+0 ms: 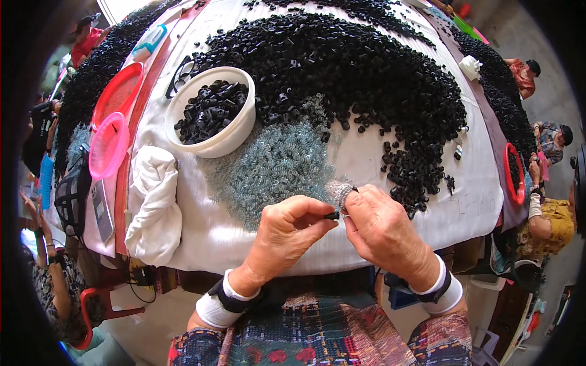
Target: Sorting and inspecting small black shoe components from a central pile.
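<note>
left hand (287, 227) pinches black part (332, 215) | right hand (381, 227) pinches it too, taped fingertip | springs (268, 168) just beyond | bowl (235, 135) far-left

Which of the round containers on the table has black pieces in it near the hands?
The white bowl, heaped with small black parts. The red dish and pink dish left of it look empty.

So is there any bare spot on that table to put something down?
Yes: bare white cloth right of the hands, below the black parts heap, and a strip between the folded cloth and the springs. Around the white bowl it is crowded.
</note>
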Demonstrator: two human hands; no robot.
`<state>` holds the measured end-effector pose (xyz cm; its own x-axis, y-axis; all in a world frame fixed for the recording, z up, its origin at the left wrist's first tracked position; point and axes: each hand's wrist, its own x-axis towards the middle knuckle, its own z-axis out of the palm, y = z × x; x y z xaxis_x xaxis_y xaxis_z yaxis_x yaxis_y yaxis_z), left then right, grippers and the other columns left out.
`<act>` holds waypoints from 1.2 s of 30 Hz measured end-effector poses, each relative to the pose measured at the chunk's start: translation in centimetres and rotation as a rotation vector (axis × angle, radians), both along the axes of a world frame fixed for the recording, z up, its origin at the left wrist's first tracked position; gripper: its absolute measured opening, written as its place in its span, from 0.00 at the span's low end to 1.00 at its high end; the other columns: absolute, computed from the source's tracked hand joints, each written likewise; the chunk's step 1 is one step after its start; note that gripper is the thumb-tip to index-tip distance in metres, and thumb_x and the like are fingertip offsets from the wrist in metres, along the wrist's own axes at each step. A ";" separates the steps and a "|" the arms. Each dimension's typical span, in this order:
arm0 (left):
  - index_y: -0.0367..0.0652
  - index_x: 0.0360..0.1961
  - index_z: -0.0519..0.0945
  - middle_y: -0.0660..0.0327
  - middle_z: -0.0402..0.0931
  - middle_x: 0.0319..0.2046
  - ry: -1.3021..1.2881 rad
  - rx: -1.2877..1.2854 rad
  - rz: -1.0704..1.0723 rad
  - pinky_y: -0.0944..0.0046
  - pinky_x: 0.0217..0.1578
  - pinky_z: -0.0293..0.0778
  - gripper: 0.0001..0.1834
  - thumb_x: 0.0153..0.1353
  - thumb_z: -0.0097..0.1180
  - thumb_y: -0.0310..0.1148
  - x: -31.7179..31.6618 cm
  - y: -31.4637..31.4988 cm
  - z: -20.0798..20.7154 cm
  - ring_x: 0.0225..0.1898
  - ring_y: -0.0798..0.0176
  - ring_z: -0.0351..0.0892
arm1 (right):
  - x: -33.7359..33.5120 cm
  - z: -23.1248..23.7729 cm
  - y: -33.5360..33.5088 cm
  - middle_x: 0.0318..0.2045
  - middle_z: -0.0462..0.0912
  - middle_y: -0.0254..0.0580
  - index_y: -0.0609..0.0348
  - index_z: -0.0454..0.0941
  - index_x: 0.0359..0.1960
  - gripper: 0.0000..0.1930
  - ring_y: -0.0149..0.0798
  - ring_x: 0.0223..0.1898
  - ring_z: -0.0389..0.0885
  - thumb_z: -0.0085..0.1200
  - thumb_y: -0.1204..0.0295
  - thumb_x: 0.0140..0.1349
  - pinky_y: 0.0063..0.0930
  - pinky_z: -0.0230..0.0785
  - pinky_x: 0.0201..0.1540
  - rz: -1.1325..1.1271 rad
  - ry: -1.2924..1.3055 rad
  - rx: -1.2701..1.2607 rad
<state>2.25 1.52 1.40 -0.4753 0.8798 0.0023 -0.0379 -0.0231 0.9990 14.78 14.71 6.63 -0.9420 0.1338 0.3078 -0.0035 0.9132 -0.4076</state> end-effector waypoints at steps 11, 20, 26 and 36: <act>0.33 0.39 0.79 0.58 0.81 0.29 -0.444 -0.050 -0.069 0.70 0.32 0.78 0.11 0.54 0.64 0.23 0.0 -0.7 0.2 0.29 0.69 0.80 | 0.2 -2.0 -1.1 0.28 0.76 0.51 0.69 0.74 0.37 0.13 0.49 0.29 0.77 0.58 0.85 0.47 0.37 0.71 0.30 -0.091 0.284 -0.345; 0.35 0.41 0.80 0.60 0.82 0.32 -0.449 0.001 -0.092 0.72 0.33 0.77 0.12 0.56 0.63 0.25 0.2 -0.8 -0.4 0.32 0.72 0.80 | 0.4 -2.5 -1.2 0.30 0.76 0.50 0.70 0.76 0.39 0.19 0.49 0.29 0.76 0.58 0.87 0.41 0.37 0.72 0.32 -0.068 0.351 -0.188; 0.34 0.41 0.80 0.61 0.82 0.32 -0.371 0.025 -0.040 0.74 0.33 0.77 0.12 0.55 0.64 0.24 0.4 -0.8 -0.5 0.32 0.74 0.79 | 0.2 -1.7 -0.9 0.30 0.76 0.51 0.71 0.75 0.36 0.16 0.50 0.30 0.76 0.58 0.87 0.40 0.38 0.72 0.33 0.023 0.349 -0.020; 0.34 0.43 0.80 0.59 0.82 0.33 -0.472 0.011 -0.083 0.72 0.32 0.78 0.13 0.56 0.63 0.26 0.2 -0.7 -1.3 0.32 0.72 0.80 | 0.5 -3.0 -1.2 0.30 0.79 0.49 0.70 0.76 0.39 0.15 0.43 0.28 0.79 0.58 0.89 0.48 0.29 0.73 0.29 -0.094 0.342 -0.124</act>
<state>2.42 0.83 0.10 -0.3546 0.9161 -0.1871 -0.4896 -0.0114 0.8719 15.31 13.52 3.63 -0.7693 0.2704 0.5788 -0.0776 0.8598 -0.5047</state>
